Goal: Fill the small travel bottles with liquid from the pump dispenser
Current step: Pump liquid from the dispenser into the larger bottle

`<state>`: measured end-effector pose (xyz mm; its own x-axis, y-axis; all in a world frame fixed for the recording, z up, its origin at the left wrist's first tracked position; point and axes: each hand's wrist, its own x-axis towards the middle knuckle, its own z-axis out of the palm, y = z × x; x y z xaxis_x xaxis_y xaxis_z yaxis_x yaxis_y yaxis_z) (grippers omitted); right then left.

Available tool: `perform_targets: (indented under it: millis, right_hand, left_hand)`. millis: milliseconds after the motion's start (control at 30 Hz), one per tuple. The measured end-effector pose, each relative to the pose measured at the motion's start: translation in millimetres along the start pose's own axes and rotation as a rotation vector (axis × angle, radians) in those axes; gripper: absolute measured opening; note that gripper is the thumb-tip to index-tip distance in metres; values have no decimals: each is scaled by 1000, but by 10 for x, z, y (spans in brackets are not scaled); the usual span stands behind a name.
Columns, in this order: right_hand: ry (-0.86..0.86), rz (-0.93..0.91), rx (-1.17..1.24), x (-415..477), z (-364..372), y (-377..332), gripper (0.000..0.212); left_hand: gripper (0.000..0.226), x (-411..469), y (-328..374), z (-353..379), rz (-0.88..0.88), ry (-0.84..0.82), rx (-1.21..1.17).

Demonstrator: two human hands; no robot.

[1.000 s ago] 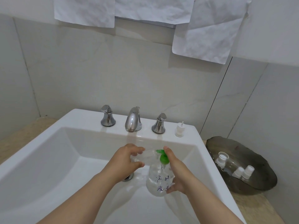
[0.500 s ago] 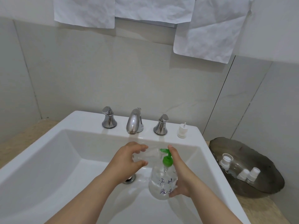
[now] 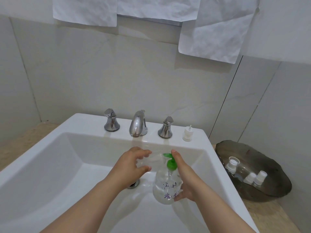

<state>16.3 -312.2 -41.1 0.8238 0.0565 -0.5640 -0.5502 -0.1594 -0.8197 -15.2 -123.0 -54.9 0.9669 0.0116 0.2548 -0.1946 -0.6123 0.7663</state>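
Over the white sink basin [image 3: 55, 165], my right hand [image 3: 183, 179] grips a clear pump dispenser [image 3: 165, 189] with a green pump head [image 3: 170, 161]; its index finger rests on the pump top. My left hand [image 3: 133, 165] holds a small clear travel bottle [image 3: 151, 159] lying sideways, its mouth at the green nozzle. The dispenser is part full of clear liquid and bears purple writing. A white bottle cap with a tube [image 3: 187, 134] stands on the sink deck at the right.
A chrome faucet [image 3: 137, 123] with two handles [image 3: 111, 121] [image 3: 165, 127] sits behind the basin. A dark glass tray [image 3: 252, 169] on the counter to the right holds three more small clear bottles with white caps [image 3: 233, 163]. White paper sheets hang on the wall above.
The view has tilted slightly up, so hands and sink sit lower in frame. Both hands keep the same hold on the dispenser and small bottle.
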Motion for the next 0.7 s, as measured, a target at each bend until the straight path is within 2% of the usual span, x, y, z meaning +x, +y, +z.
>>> perform_targets:
  millis: [133, 333, 700]
  right_hand:
    - [-8, -2, -36, 10, -9, -9, 68]
    - [-15, -18, -45, -7, -24, -12, 56]
    - [-17, 3, -10, -42, -7, -1, 73]
  left_hand:
    - [45, -18, -18, 18, -30, -31, 33]
    - [44, -20, -13, 20, -24, -31, 46]
    - [43, -6, 8, 4, 16, 14, -28]
